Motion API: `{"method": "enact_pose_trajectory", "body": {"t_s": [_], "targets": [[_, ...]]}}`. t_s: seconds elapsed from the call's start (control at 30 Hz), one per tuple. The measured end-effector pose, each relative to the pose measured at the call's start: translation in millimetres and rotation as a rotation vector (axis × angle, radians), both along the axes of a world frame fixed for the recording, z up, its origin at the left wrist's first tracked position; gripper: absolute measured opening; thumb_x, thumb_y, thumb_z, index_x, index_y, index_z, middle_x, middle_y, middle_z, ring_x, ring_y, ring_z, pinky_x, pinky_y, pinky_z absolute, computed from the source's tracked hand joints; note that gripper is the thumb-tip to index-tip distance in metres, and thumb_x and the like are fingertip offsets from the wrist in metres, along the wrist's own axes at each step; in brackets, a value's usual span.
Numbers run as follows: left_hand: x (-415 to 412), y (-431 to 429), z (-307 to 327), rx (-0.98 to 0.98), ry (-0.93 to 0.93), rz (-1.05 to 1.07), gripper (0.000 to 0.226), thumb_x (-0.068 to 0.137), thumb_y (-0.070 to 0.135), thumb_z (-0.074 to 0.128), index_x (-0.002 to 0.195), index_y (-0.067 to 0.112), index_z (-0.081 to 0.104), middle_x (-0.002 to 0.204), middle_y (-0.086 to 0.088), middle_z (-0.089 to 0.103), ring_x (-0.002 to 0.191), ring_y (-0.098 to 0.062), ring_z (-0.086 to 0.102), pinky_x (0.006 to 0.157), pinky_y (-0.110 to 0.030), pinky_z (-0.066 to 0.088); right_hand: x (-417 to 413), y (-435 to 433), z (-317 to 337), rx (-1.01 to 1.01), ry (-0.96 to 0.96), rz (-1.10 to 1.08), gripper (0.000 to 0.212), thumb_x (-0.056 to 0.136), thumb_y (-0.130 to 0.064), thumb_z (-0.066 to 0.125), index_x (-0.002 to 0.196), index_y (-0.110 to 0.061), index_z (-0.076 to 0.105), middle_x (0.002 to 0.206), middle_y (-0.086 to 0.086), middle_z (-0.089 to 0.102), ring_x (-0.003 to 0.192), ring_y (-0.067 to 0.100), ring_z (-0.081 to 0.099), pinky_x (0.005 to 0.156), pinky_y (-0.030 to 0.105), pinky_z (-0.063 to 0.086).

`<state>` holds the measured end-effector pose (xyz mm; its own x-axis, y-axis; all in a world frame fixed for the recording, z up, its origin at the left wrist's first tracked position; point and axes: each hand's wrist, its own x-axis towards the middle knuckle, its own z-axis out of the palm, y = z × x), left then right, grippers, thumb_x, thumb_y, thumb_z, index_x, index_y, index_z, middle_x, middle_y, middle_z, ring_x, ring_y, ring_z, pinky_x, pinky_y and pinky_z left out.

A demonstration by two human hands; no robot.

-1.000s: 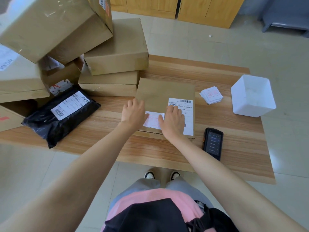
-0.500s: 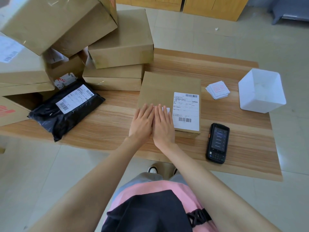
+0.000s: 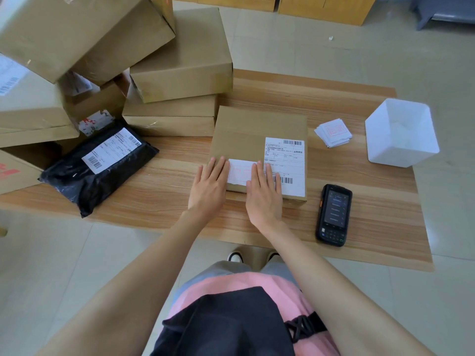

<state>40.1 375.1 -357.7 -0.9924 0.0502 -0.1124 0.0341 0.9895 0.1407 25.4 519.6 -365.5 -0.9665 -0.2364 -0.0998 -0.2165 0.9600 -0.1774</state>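
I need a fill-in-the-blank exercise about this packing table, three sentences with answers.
1. The left hand and right hand press a small ____ sticker on the cardboard box.
2. The handheld scanner lies to the ____ of that box.
3. The soft parcel left of the box is ____ in colour.
Answers: white; right; black.

Cardboard box (image 3: 246, 129): matt brown, smooth. Small sticker (image 3: 240, 172) and shipping label (image 3: 285, 160): white paper, matt. Table (image 3: 359, 209): wood-grain surface, smooth, slight sheen. Mailer bag (image 3: 87, 181): black plastic film, wrinkled, glossy. Handheld scanner (image 3: 333, 214): black plastic, glossy screen. White bin (image 3: 401, 147): matt, smooth.
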Motion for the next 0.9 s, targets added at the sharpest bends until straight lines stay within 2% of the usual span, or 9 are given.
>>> {"method": "enact_pose_trajectory", "body": {"t_s": [0.1, 0.2, 0.3, 0.37, 0.57, 0.67, 0.73, 0.8, 0.9], "targets": [[-2, -1, 3, 0.151, 0.046, 0.068, 0.051, 0.104, 0.023, 0.029, 0.152, 0.013, 0.017, 0.16, -0.004, 0.014, 0.148, -0.021, 0.008, 0.118, -0.038, 0.011, -1, 3, 3, -0.053, -0.023, -0.04, 0.06, 0.099, -0.037, 0.007, 0.154, -0.012, 0.01, 0.162, 0.004, 0.007, 0.149, 0.022, 0.001, 0.12, 0.039, -0.003], [-11, -6, 11, 0.493, 0.053, 0.366, 0.064, 0.099, 0.038, 0.043, 0.152, 0.013, 0.018, 0.157, -0.007, 0.021, 0.144, -0.024, 0.02, 0.113, -0.041, 0.024, -13, 14, 12, -0.24, 0.038, -0.235, 0.061, 0.102, -0.046, 0.023, 0.154, -0.015, 0.012, 0.161, 0.009, 0.009, 0.149, 0.025, 0.005, 0.119, 0.041, 0.0], [-29, -19, 17, 0.86, -0.126, 0.688, 0.084, 0.09, 0.048, 0.057, 0.152, 0.013, 0.013, 0.155, -0.01, 0.025, 0.139, -0.028, 0.03, 0.111, -0.041, 0.03, -35, 36, 25, -0.462, 0.08, -0.551, 0.073, 0.096, -0.05, 0.043, 0.153, -0.013, 0.017, 0.158, 0.013, 0.017, 0.145, 0.029, 0.015, 0.117, 0.043, 0.013], [-40, -26, 18, 1.028, -0.239, 0.765, 0.093, 0.086, 0.051, 0.062, 0.153, 0.011, 0.011, 0.153, -0.011, 0.028, 0.137, -0.027, 0.035, 0.109, -0.035, 0.031, -50, 52, 30, -0.54, -0.016, -0.693, 0.082, 0.092, -0.054, 0.05, 0.153, -0.011, 0.016, 0.158, 0.013, 0.017, 0.145, 0.029, 0.016, 0.117, 0.045, 0.017], [-63, -35, 7, 1.132, -0.394, 0.748, 0.113, 0.066, 0.066, 0.072, 0.15, 0.012, 0.02, 0.141, -0.003, 0.048, 0.117, -0.018, 0.053, 0.09, -0.028, 0.04, -68, 79, 26, -0.831, -0.41, -0.829, 0.099, 0.083, -0.065, 0.056, 0.153, -0.013, 0.011, 0.157, 0.006, 0.024, 0.143, 0.029, 0.027, 0.114, 0.049, 0.026], [-71, -32, 4, 1.145, -0.427, 0.727, 0.101, 0.064, 0.063, 0.076, 0.143, 0.015, 0.035, 0.128, 0.001, 0.058, 0.105, -0.014, 0.061, 0.076, -0.026, 0.048, -68, 79, 22, -0.936, -0.467, -0.889, 0.1, 0.077, -0.065, 0.063, 0.151, -0.013, 0.02, 0.151, 0.004, 0.038, 0.137, 0.027, 0.038, 0.11, 0.044, 0.033], [-74, -29, 4, 1.15, -0.453, 0.742, 0.097, 0.059, 0.062, 0.079, 0.137, 0.019, 0.041, 0.122, 0.002, 0.061, 0.102, -0.015, 0.063, 0.078, -0.031, 0.052, -67, 78, 20, -0.974, -0.527, -0.9, 0.103, 0.069, -0.069, 0.067, 0.148, -0.015, 0.029, 0.145, 0.002, 0.046, 0.13, 0.024, 0.045, 0.107, 0.043, 0.037], [-76, -27, 5, 1.155, -0.482, 0.756, 0.1, 0.05, 0.061, 0.081, 0.133, 0.02, 0.044, 0.118, 0.002, 0.064, 0.099, -0.018, 0.065, 0.083, -0.036, 0.055, -68, 81, 18, -1.004, -0.582, -0.886, 0.094, 0.071, -0.064, 0.07, 0.143, -0.015, 0.036, 0.137, -0.001, 0.053, 0.123, 0.021, 0.051, 0.101, 0.037, 0.041], [-77, -26, 4, 1.189, -0.501, 0.789, 0.091, 0.051, 0.056, 0.083, 0.128, 0.02, 0.05, 0.112, 0.0, 0.067, 0.094, -0.02, 0.068, 0.075, -0.034, 0.056, -69, 86, 22, -1.025, -0.617, -0.871, 0.079, 0.08, -0.054, 0.068, 0.141, -0.014, 0.037, 0.119, -0.004, 0.054, 0.107, 0.017, 0.051, 0.09, 0.032, 0.038]]}}
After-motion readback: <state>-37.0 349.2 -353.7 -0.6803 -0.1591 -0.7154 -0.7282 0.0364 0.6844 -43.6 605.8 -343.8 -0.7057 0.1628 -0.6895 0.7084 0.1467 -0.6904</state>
